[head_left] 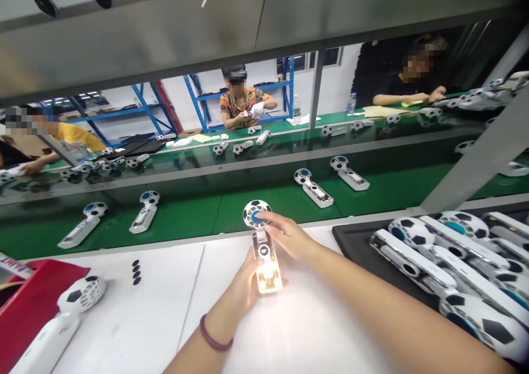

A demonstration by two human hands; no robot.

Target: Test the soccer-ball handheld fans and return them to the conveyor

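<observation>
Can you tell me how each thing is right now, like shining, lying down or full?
Soccer-ball handheld fan: held, lit up
Left hand: gripping its handle
Right hand: touching its head
Fans on the green belt: lying apart
Black tray: loaded with fans
Four black discs: lying in a column
Middle water bottle: standing upright

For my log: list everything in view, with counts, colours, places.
Lit device: one, white-black-blue, centre
White table: one, white, foreground
Green strips: at least two, green, beyond
Strip devices: many, mostly white-black, on both
Black tray: one, black, right
Tray devices: several, white-black-blue, inside
Red bin: one, red, left
Loose device: one, white-black, by bin
Grey panel: one, grey, overhead
Black discs: six, black, table and panel
Co-workers: three, yellow, patterned, dark tops, opposite
Blue racks: two visible, blue, background
Bottles: several, clear, opposite
Wristband: one, dark red, left wrist
Left hand: one, bare, around lit device
Right hand: one, bare, touching its ball end
</observation>
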